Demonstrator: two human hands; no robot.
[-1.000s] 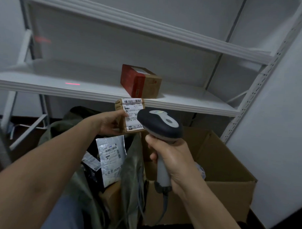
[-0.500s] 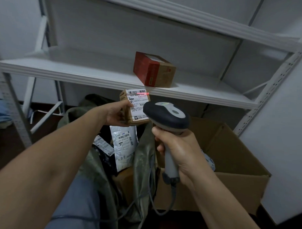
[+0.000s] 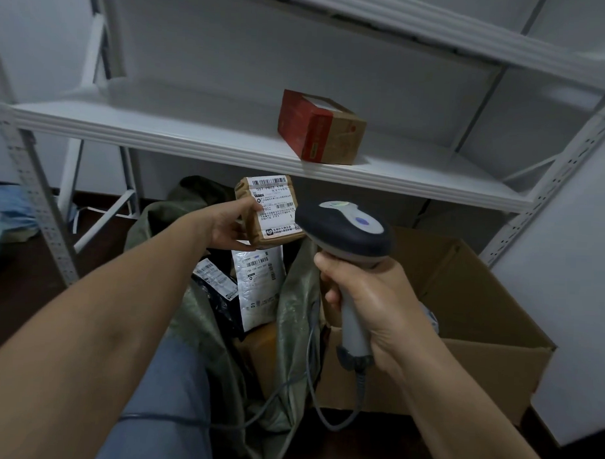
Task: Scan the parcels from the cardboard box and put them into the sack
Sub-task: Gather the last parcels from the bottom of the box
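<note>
**Item in hand: brown parcel** [image 3: 271, 211]. One.
- Location: pinched by the left hand [image 3: 231, 223], thumb on its left edge and the other fingers [image 3: 240, 245] under its base. It is up in the air above the sack's mouth.
- The white barcode label faces the scanner [image 3: 345, 231], whose head sits just right of those fingers.
- Handling (judged): small and blocky, and probably light, since one hand carries it by an edge. It looks fairly stiff. The taped wrap looks smooth and may slip.
- Best hold: the unlabelled left side and base, as now, which leaves the barcodes uncovered.

**Scanner.** One, corded. The right hand [image 3: 370, 300] is wrapped fully round the grey handle, and the cable [image 3: 313, 384] trails down below it.

**Sack** [image 3: 292, 297]. One, olive green and soft-walled, standing open directly beneath the left fingers.
- Parcels visible inside: three.
  - One silver mailer [image 3: 258, 286], thin and pliable.
  - One black mailer [image 3: 217, 284] with a white label.
  - One brown carton [image 3: 259, 344] lower down.
- Any others are hidden.

**Cardboard box** [image 3: 480, 304]. One, flaps up, to the right of and behind the right hand. A pale scrap shows just past that hand's knuckles, so the number of parcels left inside cannot be told.

**Shelf** [image 3: 160, 131]. It carries one red-and-brown carton [image 3: 318, 127], above and beyond both hands.
</note>
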